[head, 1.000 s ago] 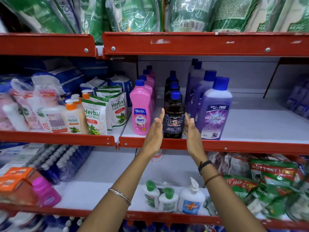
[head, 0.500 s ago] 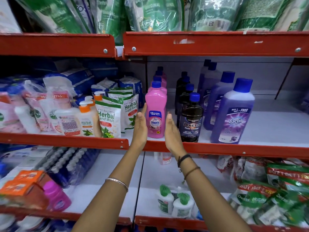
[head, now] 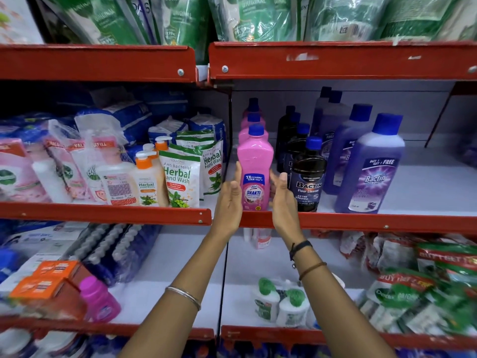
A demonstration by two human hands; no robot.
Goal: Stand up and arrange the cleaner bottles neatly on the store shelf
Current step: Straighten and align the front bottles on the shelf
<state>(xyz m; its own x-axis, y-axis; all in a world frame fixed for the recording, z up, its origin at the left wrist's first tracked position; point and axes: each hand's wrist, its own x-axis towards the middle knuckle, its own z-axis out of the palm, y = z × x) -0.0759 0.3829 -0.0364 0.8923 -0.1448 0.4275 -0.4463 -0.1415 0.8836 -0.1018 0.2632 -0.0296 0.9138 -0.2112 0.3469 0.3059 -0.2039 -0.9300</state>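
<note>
Three rows of upright cleaner bottles stand on the middle shelf (head: 361, 223). The front pink Shakti bottle (head: 255, 166) has more pink bottles behind it. To its right are the black Bactin bottle (head: 307, 182) and the purple Bactin bottle (head: 369, 171), each heading its own row. My left hand (head: 229, 202) is flat at the pink bottle's left side. My right hand (head: 284, 200) is flat at its right side, between the pink and black bottles. Both palms face the pink bottle with fingers stretched out. No fingers curl around it.
Herbal hand wash pouches (head: 180, 179) and pump bottles (head: 145, 182) fill the shelf section to the left. Green refill packs (head: 258, 16) hang over the top shelf edge. The lower shelf holds small white bottles (head: 281, 303), a pink bottle (head: 99, 301) and orange boxes (head: 44, 285).
Both hands have moved left from the sides of the black Bactin bottle to the sides of the front pink bottle. The view has shifted left with them.
</note>
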